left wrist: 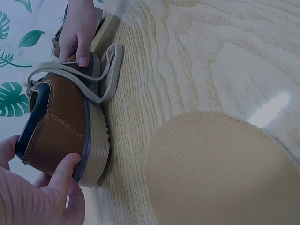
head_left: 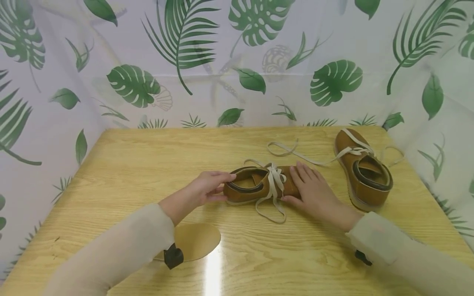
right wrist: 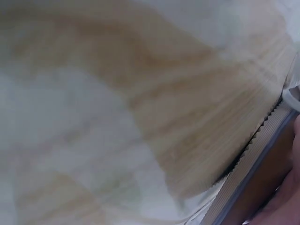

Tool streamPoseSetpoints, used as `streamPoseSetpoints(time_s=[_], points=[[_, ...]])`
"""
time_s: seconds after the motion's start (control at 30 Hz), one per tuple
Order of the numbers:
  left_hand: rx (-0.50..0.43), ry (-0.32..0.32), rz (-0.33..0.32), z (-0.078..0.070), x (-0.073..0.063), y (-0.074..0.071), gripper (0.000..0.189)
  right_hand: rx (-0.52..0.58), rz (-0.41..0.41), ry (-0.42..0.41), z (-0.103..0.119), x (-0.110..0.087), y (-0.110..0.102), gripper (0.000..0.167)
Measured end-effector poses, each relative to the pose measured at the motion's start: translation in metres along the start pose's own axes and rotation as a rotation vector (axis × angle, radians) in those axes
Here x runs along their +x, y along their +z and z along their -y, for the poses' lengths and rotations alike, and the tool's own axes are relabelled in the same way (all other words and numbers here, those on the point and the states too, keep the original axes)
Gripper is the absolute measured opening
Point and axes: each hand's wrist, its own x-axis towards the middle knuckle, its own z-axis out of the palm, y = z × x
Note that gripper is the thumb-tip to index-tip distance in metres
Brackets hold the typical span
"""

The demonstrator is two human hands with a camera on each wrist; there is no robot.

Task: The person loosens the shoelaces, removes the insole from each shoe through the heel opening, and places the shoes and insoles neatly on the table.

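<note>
central shoe [head_left: 260, 194], long axis crosswise, toe rightward

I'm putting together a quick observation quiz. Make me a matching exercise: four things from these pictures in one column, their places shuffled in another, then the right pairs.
Things
1. Left hand
2. Right hand
3. Tan insole
4. Right-hand shoe

Places
A. Toward the table's right end, a lace trailing leftward
B. At the heel of the middle shoe
C. On the table, partly behind the left sleeve in the head view
D. On the middle shoe's toe end

Pairs: 1-B, 2-D, 3-C, 4-A
</note>
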Motion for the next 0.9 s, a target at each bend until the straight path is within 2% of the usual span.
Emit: streamPoseSetpoints(time_s=[0.4,0.73,0.9], points=[[-0.044,0.024,0.001,-0.001,0.011,0.007,0.046,-0.033,-0.037,0.115,0.010,-0.014,0.002,0.089],[-0.053,0.047,0.036,0.002,0.009,0.006,0.047,-0.023,0.001,0.123,0.011,-0.015,-0.001,0.089],[0.026,0.048,0.046,0.001,0.005,0.004,0.049,-0.053,-0.007,0.101,0.010,-0.014,-0.003,0.088]])
